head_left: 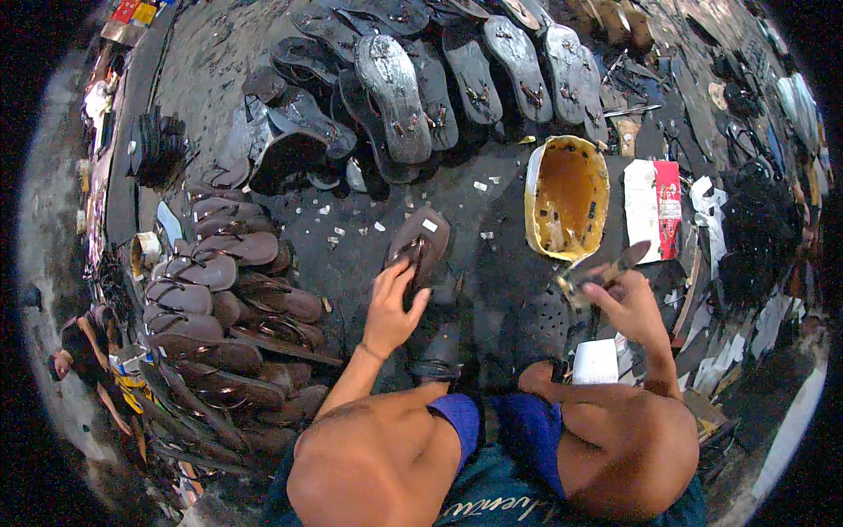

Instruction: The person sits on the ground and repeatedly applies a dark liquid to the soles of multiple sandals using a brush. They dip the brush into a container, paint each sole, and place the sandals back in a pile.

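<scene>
My left hand [392,303] grips the near end of a brown sandal [420,244] that rests on the dark floor in front of me. To the right, my right hand [625,300] holds a flat dark brush-like tool [604,268] just below a cut-open yellow container [566,195] with brownish glue inside. Both of my bare knees show at the bottom of the view.
Several brown sandals [219,299] are stacked at my left. A spread of dark soles [413,79] lies across the back. A white and red packet [654,206] lies right of the container, a white block [595,360] by my right knee. Scraps and tools clutter the right side.
</scene>
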Motion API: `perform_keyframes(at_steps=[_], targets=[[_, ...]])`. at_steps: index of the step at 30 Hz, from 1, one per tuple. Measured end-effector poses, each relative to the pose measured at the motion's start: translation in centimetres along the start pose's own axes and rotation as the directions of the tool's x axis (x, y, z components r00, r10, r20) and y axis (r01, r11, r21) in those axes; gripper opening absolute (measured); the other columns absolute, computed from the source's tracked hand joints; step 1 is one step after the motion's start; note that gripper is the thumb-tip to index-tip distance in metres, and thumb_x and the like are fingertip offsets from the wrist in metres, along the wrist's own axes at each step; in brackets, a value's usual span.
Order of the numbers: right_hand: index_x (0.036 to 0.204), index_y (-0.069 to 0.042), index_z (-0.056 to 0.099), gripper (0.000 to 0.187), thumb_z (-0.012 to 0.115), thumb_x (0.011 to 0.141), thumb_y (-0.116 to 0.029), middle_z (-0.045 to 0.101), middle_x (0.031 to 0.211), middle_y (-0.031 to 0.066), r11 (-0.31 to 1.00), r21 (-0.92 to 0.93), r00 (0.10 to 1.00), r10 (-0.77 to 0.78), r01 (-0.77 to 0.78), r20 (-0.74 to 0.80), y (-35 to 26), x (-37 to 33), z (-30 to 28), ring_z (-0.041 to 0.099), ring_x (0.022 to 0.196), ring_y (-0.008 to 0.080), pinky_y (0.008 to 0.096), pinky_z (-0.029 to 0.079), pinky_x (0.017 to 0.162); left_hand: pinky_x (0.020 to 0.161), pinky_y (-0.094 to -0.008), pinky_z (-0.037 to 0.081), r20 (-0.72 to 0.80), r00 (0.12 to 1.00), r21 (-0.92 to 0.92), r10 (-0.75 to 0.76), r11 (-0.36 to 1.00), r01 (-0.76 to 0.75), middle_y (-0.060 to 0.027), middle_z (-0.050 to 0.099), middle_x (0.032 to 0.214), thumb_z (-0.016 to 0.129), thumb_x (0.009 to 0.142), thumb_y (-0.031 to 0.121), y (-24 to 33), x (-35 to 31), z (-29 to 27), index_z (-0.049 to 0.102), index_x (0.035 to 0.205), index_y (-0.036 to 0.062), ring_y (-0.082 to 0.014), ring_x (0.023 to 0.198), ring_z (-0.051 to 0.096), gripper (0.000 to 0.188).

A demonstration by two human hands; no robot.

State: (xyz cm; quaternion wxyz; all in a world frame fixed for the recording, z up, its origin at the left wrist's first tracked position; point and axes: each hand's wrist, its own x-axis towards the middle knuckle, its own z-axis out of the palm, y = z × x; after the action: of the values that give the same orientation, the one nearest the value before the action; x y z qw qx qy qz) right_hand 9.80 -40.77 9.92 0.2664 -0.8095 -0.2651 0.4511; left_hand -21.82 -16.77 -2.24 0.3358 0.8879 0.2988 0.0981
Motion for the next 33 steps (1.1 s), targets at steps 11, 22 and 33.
perform_keyframes(at_steps=[11, 22, 33], targets=[[0.116, -0.008, 0.069, 0.030, 0.075, 0.086, -0.009, 0.072, 0.106, 0.0101, 0.652, 0.193, 0.664, -0.626, 0.733, -0.409, -11.7, 6.5, 5.2, 0.069, 0.098, 0.0264, 0.0382, 0.053, 0.084, 0.104, -0.0407, 0.049, 0.516, 0.853, -0.819, -0.078, -0.337, 0.465, -0.0147, 0.063, 0.133, 0.035, 0.106, 0.038, 5.1, 11.0, -1.7, 0.055, 0.138, 0.0005, -0.0275, 0.122, 0.061, 0.053], [0.114, -0.008, 0.071, 0.032, 0.077, 0.083, -0.005, 0.074, 0.103, 0.0106, 0.736, 0.242, 0.731, -0.464, 0.633, -0.500, -12.1, 9.6, 2.3, 0.069, 0.101, 0.0278, 0.0380, 0.053, 0.086, 0.101, -0.0483, 0.051, 0.381, 0.915, -0.904, -0.133, -0.263, 0.338, -0.0161, 0.060, 0.136, 0.035, 0.102, 0.052, 10.2, 8.6, -5.3, 0.050, 0.144, 0.0061, -0.0325, 0.117, 0.063, 0.064], [0.107, -0.004, 0.069, 0.018, 0.071, 0.091, -0.011, 0.072, 0.089, 0.0104, 0.707, 0.112, 0.633, -0.538, 0.699, -0.556, -13.4, 10.6, 2.4, 0.070, 0.082, 0.0257, 0.0358, 0.053, 0.071, 0.108, -0.0491, 0.047, 0.403, 0.915, -0.894, -0.004, -0.214, 0.393, -0.0155, 0.052, 0.147, 0.031, 0.103, 0.048, 7.6, 7.8, -3.5, 0.044, 0.149, 0.0058, -0.0328, 0.128, 0.057, 0.064]])
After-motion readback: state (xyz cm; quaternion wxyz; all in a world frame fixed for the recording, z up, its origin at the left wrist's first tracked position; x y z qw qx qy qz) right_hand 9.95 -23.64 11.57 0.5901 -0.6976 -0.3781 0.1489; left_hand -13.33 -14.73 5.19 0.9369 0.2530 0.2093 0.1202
